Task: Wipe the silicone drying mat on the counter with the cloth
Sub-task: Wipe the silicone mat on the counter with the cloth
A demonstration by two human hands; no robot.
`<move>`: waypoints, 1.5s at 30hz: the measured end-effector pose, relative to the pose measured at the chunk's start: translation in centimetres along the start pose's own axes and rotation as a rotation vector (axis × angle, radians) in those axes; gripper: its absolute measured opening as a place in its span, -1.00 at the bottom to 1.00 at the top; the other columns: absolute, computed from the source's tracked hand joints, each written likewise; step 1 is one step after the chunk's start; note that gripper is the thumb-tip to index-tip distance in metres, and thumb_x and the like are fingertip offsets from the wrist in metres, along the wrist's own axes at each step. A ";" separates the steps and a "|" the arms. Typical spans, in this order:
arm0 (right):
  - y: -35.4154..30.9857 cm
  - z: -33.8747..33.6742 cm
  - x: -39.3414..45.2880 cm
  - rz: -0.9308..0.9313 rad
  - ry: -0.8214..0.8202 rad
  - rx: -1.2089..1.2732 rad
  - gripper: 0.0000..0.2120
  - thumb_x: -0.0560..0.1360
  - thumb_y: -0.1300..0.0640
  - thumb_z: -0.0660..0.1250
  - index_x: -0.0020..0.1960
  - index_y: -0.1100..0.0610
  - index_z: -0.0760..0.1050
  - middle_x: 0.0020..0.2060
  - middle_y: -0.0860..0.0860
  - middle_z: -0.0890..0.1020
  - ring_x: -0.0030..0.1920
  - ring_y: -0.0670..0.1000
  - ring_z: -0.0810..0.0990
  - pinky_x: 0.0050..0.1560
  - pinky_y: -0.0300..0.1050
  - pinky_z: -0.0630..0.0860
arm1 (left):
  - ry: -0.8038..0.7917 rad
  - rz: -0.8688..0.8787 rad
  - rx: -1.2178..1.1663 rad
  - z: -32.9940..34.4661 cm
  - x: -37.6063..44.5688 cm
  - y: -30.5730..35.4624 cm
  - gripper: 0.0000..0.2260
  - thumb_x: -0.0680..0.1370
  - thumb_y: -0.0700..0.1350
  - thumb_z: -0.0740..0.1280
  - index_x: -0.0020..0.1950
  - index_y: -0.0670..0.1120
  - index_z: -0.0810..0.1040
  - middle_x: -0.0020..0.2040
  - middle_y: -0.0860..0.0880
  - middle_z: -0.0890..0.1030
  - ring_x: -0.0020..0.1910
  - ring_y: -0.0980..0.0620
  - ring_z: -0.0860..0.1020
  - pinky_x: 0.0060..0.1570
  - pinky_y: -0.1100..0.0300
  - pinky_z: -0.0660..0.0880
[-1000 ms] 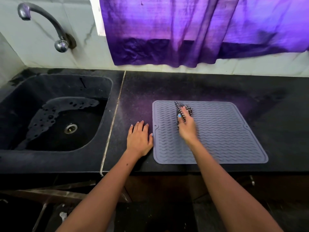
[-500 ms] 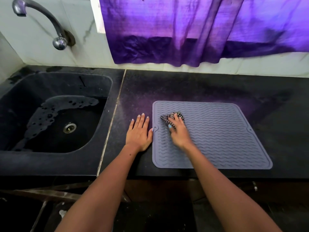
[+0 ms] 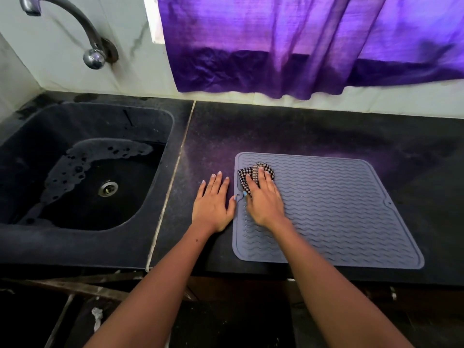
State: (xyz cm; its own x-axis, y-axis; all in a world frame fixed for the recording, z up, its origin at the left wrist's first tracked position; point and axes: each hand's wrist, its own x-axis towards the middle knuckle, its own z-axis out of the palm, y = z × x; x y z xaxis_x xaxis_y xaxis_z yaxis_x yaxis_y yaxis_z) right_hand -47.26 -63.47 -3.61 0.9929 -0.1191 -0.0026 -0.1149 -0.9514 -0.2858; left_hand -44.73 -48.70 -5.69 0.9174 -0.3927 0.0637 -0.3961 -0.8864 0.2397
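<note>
Flat on the dark surface (image 3: pixel 301 131): grey ribbed mat (image 3: pixel 351 217), near the front edge, right of the sink (image 3: pixel 30 247). Bunched on the mat's far left corner: checked cloth (image 3: pixel 247 175), pinned under the right hand (image 3: pixel 263 197), fingers spread over it, pressing down rather than clenching. Just beside the mat's left edge: left hand (image 3: pixel 212 200), released, palm down on the bare surface, thumb touching the mat's rim. Behind, along the wall: purple curtain (image 3: pixel 301 46). Above the sink: tap (image 3: pixel 75 26). Inside the basin: foam around the drain (image 3: pixel 108 188)
</note>
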 end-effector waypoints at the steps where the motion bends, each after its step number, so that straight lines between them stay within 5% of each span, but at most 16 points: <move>1: 0.1 -0.1 0.0 -0.001 -0.016 0.000 -0.45 0.60 0.07 0.10 0.53 0.02 -0.02 0.54 0.09 -0.15 0.53 0.07 -0.18 0.49 -0.05 -0.17 | 0.001 0.000 0.002 0.0 0.0 0.1 -0.26 0.43 0.23 -0.32 0.54 -0.08 0.04 0.56 -0.06 0.00 0.54 0.02 -0.08 0.48 0.07 -0.20; 5: 0.1 -1.2 1.2 0.028 -0.077 0.230 -0.52 0.60 0.13 0.12 0.50 0.03 0.14 0.54 0.02 -0.02 0.53 0.04 -0.06 0.50 0.02 -0.04 | -0.009 -0.012 0.004 -0.1 0.0 0.1 -0.27 0.45 0.22 -0.31 0.55 -0.07 0.02 0.57 -0.05 -0.02 0.54 0.03 -0.10 0.49 0.06 -0.21; 9: 0.6 -4.0 3.3 0.479 0.228 1.277 -0.63 0.60 0.22 0.13 0.40 0.22 0.35 0.32 0.12 0.47 0.29 0.07 0.44 0.37 0.00 0.36 | -0.016 -0.013 -0.013 -0.1 -0.1 -0.1 -0.29 0.46 0.24 -0.28 0.55 -0.06 0.03 0.57 -0.04 -0.03 0.54 0.05 -0.10 0.50 0.07 -0.19; 11: 0.5 -4.8 3.7 0.443 0.299 1.078 -0.59 0.60 0.22 0.14 0.44 0.17 0.27 0.43 0.04 0.34 0.38 0.06 0.37 0.41 0.01 0.30 | -0.017 -0.009 -0.010 -0.2 0.0 -0.1 -0.24 0.42 0.25 -0.33 0.55 -0.05 0.02 0.57 -0.03 -0.03 0.54 0.05 -0.11 0.50 0.07 -0.19; 15: -0.3 -2.2 3.2 0.100 0.062 0.277 -0.51 0.59 0.21 0.14 0.49 0.05 0.15 0.53 -0.01 0.04 0.53 0.07 0.01 0.50 0.05 -0.03 | 0.003 -0.005 -0.017 -0.1 0.0 -0.2 -0.24 0.42 0.26 -0.32 0.55 -0.05 0.04 0.57 -0.03 -0.01 0.54 0.05 -0.09 0.50 0.08 -0.19; 18: -0.2 -0.3 3.0 0.032 0.038 -0.015 -0.47 0.59 0.12 0.12 0.52 0.08 0.06 0.54 0.04 -0.03 0.54 0.09 -0.10 0.52 0.00 -0.12 | 0.024 -0.009 -0.009 0.1 0.0 -0.2 -0.26 0.44 0.25 -0.29 0.54 -0.06 0.06 0.56 -0.04 0.02 0.54 0.05 -0.06 0.50 0.08 -0.18; 24: 0.4 -1.0 3.6 0.026 -0.023 0.122 -0.51 0.59 0.16 0.14 0.50 0.06 0.15 0.54 -0.03 0.02 0.54 0.05 -0.05 0.50 -0.02 -0.06 | 0.027 -0.011 -0.003 0.0 0.0 -0.1 -0.27 0.45 0.25 -0.27 0.53 -0.06 0.10 0.56 -0.04 0.05 0.54 0.04 -0.03 0.50 0.08 -0.15; 27: 0.1 -2.7 4.2 0.260 0.017 0.809 -0.61 0.60 0.20 0.13 0.42 0.11 0.34 0.36 0.05 0.43 0.35 0.04 0.39 0.34 -0.09 0.33 | 0.028 -0.007 -0.020 0.0 -0.1 -0.2 -0.25 0.44 0.26 -0.27 0.53 -0.06 0.12 0.56 -0.04 0.06 0.54 0.04 -0.02 0.50 0.08 -0.15; 29: 0.1 -4.3 4.6 0.442 0.221 1.203 -0.63 0.60 0.23 0.14 0.40 0.17 0.35 0.26 0.09 0.53 0.20 0.04 0.52 0.23 -0.16 0.45 | 0.034 -0.004 -0.025 0.1 0.0 -0.2 -0.26 0.44 0.26 -0.26 0.53 -0.06 0.13 0.56 -0.04 0.07 0.54 0.04 -0.02 0.50 0.08 -0.14; 32: 0.8 -5.3 4.7 0.305 0.312 0.773 -0.56 0.59 0.27 0.16 0.46 0.15 0.25 0.49 0.01 0.22 0.48 0.00 0.19 0.49 -0.11 0.11 | 0.046 -0.004 -0.037 0.1 0.0 -0.2 -0.25 0.44 0.27 -0.25 0.52 -0.07 0.15 0.55 -0.04 0.09 0.53 0.04 0.00 0.50 0.08 -0.13; 37: 2.3 -1.8 3.5 0.043 0.009 0.044 -0.47 0.59 0.19 0.13 0.52 0.09 0.06 0.54 0.07 -0.03 0.54 0.10 -0.08 0.51 -0.01 -0.11 | 0.055 -0.009 -0.023 0.1 0.1 -0.3 -0.27 0.44 0.27 -0.24 0.52 -0.04 0.15 0.55 -0.03 0.09 0.53 0.05 0.01 0.49 0.10 -0.14; 45: 3.2 -2.0 3.7 -0.009 -0.094 0.067 -0.45 0.58 0.14 0.15 0.52 0.05 0.07 0.54 0.03 -0.07 0.54 0.09 -0.11 0.50 0.00 -0.11 | 0.089 -0.009 -0.026 0.4 0.1 -0.4 -0.31 0.47 0.26 -0.18 0.51 -0.04 0.20 0.54 -0.03 0.15 0.52 0.04 0.07 0.49 0.09 -0.08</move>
State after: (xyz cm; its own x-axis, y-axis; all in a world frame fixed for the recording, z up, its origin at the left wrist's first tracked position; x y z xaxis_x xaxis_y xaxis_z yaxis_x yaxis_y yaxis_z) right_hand -43.98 -67.58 -2.60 0.9928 -0.0809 -0.0888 -0.1071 -0.9309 -0.3493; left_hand -44.48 -48.50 -6.14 0.9210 -0.3608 0.1467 -0.3880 -0.8826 0.2654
